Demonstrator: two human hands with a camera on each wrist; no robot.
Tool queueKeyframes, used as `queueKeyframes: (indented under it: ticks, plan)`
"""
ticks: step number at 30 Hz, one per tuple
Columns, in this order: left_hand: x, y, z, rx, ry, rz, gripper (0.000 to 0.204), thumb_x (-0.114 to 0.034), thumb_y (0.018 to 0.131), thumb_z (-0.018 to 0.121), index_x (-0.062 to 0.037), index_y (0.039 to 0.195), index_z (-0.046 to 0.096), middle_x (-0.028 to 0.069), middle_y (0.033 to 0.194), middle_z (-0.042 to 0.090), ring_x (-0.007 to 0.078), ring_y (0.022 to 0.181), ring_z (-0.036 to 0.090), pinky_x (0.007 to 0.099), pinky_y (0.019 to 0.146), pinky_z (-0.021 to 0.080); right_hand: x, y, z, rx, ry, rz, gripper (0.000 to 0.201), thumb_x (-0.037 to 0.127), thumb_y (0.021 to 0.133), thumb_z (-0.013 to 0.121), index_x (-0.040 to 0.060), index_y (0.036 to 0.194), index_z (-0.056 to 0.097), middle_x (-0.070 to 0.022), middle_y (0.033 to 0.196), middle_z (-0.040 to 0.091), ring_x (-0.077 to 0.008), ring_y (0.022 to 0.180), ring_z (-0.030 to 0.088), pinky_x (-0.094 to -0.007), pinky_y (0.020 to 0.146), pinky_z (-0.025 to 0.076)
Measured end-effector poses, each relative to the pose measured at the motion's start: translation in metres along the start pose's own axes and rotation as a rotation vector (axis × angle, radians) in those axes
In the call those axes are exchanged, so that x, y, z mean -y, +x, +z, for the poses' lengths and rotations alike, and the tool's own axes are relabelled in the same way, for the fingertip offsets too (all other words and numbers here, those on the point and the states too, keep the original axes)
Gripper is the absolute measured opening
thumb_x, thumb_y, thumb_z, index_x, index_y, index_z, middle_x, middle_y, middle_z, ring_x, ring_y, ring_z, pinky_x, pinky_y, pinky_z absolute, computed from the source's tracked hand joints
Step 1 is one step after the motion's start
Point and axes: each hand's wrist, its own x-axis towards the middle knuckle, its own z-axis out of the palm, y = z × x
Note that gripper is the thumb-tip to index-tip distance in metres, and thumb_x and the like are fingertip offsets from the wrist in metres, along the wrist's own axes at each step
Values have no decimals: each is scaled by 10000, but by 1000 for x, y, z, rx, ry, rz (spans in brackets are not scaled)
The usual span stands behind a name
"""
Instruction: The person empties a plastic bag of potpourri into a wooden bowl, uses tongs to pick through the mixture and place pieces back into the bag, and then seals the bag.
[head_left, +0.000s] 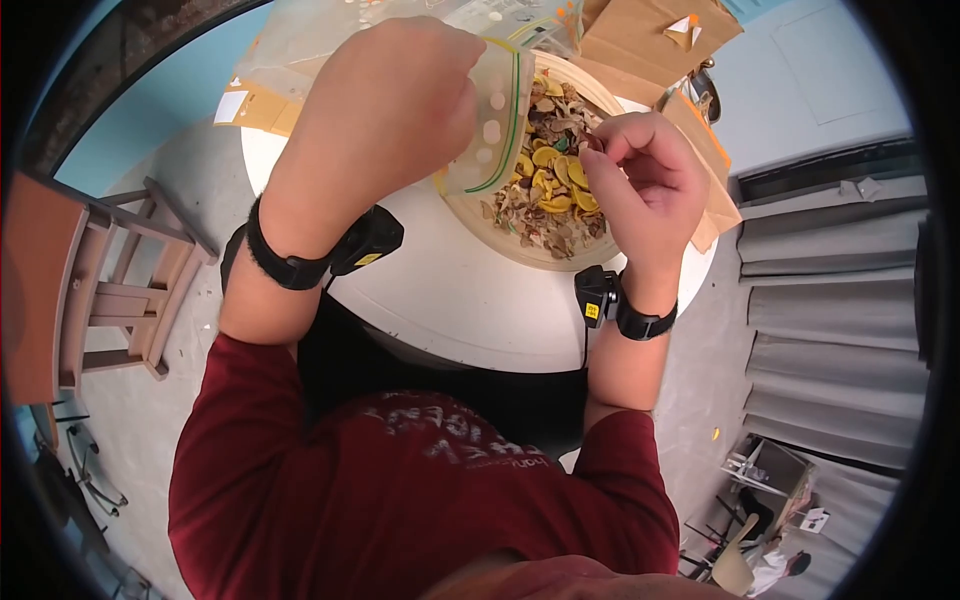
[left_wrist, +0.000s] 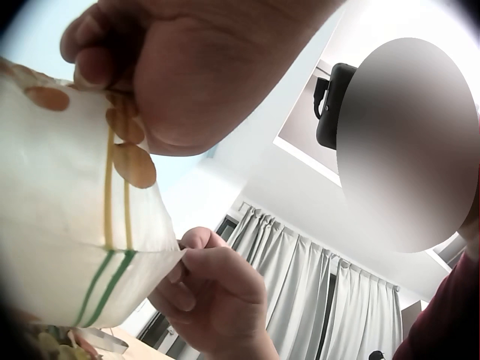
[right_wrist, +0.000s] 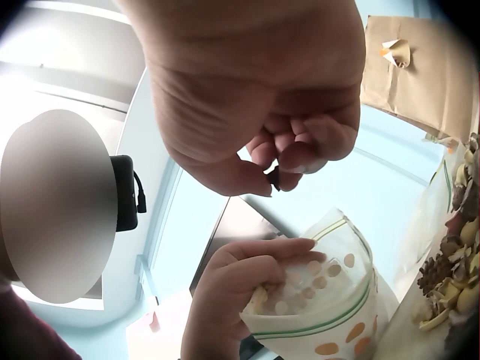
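My left hand (head_left: 400,110) grips a translucent zip bag (head_left: 488,165) with green and yellow seal lines and orange dots. The bag's mouth spreads toward the right in the head view. My right hand (head_left: 655,190) is above a round, light-coloured tray (head_left: 570,264) of dried potpourri (head_left: 550,225). Between its thumb and fingertips it pinches a small dark piece (right_wrist: 273,178). Yellow dried slices (head_left: 545,157) lie among brown flakes in the tray, and a small pine cone (right_wrist: 435,274) shows in the right wrist view.
The tray stands on a round white table (head_left: 450,310). Behind it are a brown paper bag (head_left: 640,40) and another clear plastic bag (head_left: 310,60). A wooden stool (head_left: 130,290) is on the floor at left; grey curtains (head_left: 835,300) hang at right.
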Motion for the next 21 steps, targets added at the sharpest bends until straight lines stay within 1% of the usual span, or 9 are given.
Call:
queueKeyframes:
  ticks: [2,5,8,9,12,13,15,18,21]
  plan:
    - [-1,-1,2,26,17,-15,307,-8,827,583,34,1081,750,218,922,728,401,841,694,458,784,548,1,-2,-5,41,-42,-51,193,-159,814,698,-3,826,585,-79,905,647,-152,884,628,-263,797,508]
    - [-2,0,4,39,23,-6,306,-8,825,584,35,1079,749,218,923,727,401,842,693,458,781,546,-12,-2,-7,64,-43,-199,185,-143,815,701,-24,956,688,-64,936,687,-125,808,625,-246,746,508]
    - [0,1,4,13,17,12,307,-11,826,584,34,1081,749,222,931,729,400,834,695,449,774,550,17,5,7,362,-309,110,375,-106,821,711,15,1173,750,-23,976,725,-87,710,605,-235,684,508]
    - [1,0,6,-11,5,20,308,-11,826,584,33,1082,749,224,934,730,400,830,696,446,771,551,6,1,8,348,-325,131,470,-54,852,698,80,1301,741,6,949,745,-68,659,603,-235,633,506]
    - [3,2,-1,-43,4,16,315,-13,832,588,23,1098,753,227,940,733,402,815,695,428,759,554,-16,5,-4,179,-495,-21,325,49,862,685,46,1175,769,-126,837,722,-196,620,639,-315,619,521]
    - [4,2,-6,-48,8,10,319,-13,835,589,18,1106,754,227,941,734,403,809,694,421,755,555,-20,6,-13,149,-500,67,311,53,869,677,37,1166,769,-130,848,731,-200,635,652,-316,632,528]
    - [10,4,-11,-104,12,-35,315,-20,854,596,1,1119,763,201,888,732,337,729,685,382,700,542,-26,8,-33,83,-509,240,288,63,883,662,19,1148,767,-140,870,748,-208,665,678,-319,658,543]
    - [22,2,-19,-161,-12,-126,317,-37,880,607,-28,1146,777,137,793,713,203,629,625,314,622,496,-29,13,-50,112,-651,388,273,50,893,642,-8,1134,755,-175,936,763,-240,733,728,-330,713,569]
    - [26,1,-26,-211,-11,-230,324,-50,891,616,-44,1167,785,76,726,681,91,596,546,261,579,447,-51,12,-53,135,-586,316,261,37,896,626,-13,1120,750,-189,1031,761,-300,868,746,-367,803,581]
